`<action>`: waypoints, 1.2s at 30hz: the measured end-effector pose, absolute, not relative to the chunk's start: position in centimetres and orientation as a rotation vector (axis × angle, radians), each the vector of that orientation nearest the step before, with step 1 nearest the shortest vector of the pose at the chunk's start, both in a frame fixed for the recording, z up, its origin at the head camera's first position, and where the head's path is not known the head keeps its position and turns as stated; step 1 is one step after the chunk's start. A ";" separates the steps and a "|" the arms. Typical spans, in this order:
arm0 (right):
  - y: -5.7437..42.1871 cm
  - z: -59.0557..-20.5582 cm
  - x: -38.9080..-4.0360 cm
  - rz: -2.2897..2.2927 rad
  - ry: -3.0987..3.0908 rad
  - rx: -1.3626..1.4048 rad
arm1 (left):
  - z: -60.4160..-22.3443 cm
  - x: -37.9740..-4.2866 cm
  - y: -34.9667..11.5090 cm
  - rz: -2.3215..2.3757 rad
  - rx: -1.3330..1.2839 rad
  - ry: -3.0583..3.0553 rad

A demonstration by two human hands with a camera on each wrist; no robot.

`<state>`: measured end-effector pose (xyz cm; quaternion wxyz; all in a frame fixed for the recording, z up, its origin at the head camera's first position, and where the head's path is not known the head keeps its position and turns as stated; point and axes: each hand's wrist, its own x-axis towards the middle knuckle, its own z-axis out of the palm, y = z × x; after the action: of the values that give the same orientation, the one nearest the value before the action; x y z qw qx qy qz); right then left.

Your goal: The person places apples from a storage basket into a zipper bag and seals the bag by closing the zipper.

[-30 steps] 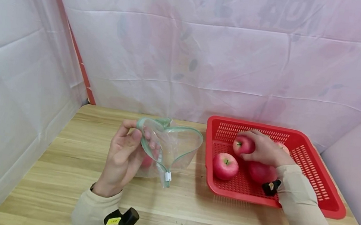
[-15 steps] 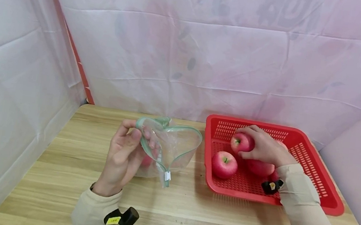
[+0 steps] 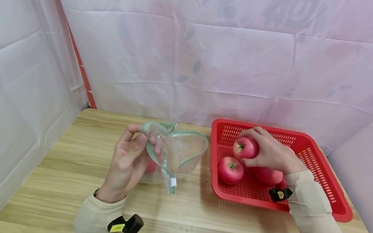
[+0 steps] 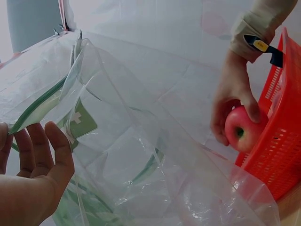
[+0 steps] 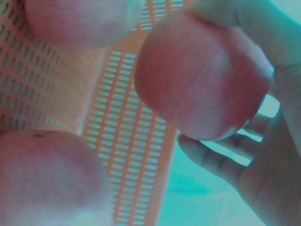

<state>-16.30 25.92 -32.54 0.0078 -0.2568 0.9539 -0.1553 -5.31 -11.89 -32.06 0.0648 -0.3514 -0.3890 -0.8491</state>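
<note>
My left hand pinches the green-edged rim of a clear zip bag between thumb and fingers, and the bag's mouth gapes. A white slider sits at the near end of its zip. Through the plastic, something red shows low in the bag, partly behind the hand. Over the red basket, my right hand grips a red apple; in the right wrist view its fingers curl round the apple. Just in front of it another apple lies in the basket.
More apples lie in the basket beneath the right hand, partly covered by it. The basket stands on the right of a wooden table. White sheets hang behind and at both sides.
My right hand has lifted the apple slightly and moved it left, towards the basket's left side. The left hand and the bag have stayed almost still.
</note>
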 end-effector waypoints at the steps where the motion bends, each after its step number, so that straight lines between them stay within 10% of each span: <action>1: 25.7 -32.3 -16.2 -0.482 2.976 -0.802 | -32.1 -5.3 -11.9 -2.563 -1.056 -1.179; 36: 22.1 -30.7 -13.5 -0.460 2.872 -0.977 | -32.0 -5.4 -11.7 -2.573 -1.046 -1.185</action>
<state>-13.45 22.09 -30.67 0.0366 -0.3183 0.9353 -0.1498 -5.42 -11.70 -31.96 0.0609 -0.3459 -0.3916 -0.8505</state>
